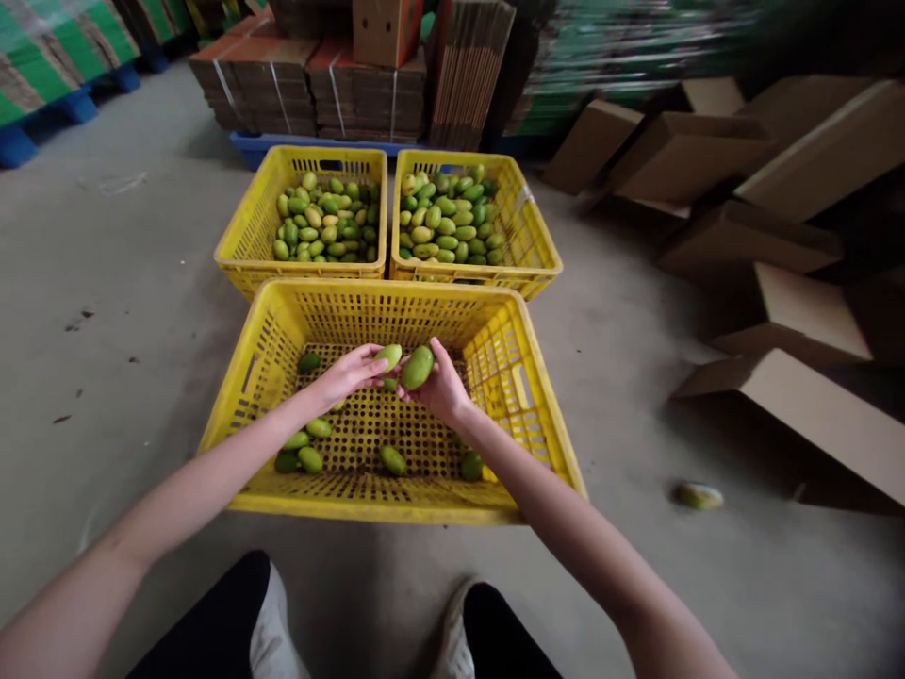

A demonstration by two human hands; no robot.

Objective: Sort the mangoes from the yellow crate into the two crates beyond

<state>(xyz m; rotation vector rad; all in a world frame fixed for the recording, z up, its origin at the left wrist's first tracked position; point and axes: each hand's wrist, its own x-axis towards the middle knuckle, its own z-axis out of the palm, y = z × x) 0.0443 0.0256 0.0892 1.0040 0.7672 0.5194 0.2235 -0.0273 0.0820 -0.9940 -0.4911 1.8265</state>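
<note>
Over the near yellow crate (pixel 417 509), my left hand (pixel 350 371) is closed round a pale green mango (pixel 388 356). Close beside it, my right hand (pixel 447 387) grips a darker green mango (pixel 417 368) between thumb and fingers. Another green fruit shows just below, between the hands; whether a hand touches it I cannot tell. Inside the crate several green mangoes (pixel 309 459) lie at the left. One mango (pixel 392 460) rests near the middle front, and another (pixel 471 465) sits at the right, partly behind my right forearm.
Beyond stand two yellow crates holding many green and yellowish mangoes, the left crate (pixel 301 271) and the right crate (pixel 541 255). Open cardboard boxes (pixel 813 415) line the right side. A single fruit (pixel 699 496) lies on the floor. Flattened cartons (pixel 258 85) are stacked at the back.
</note>
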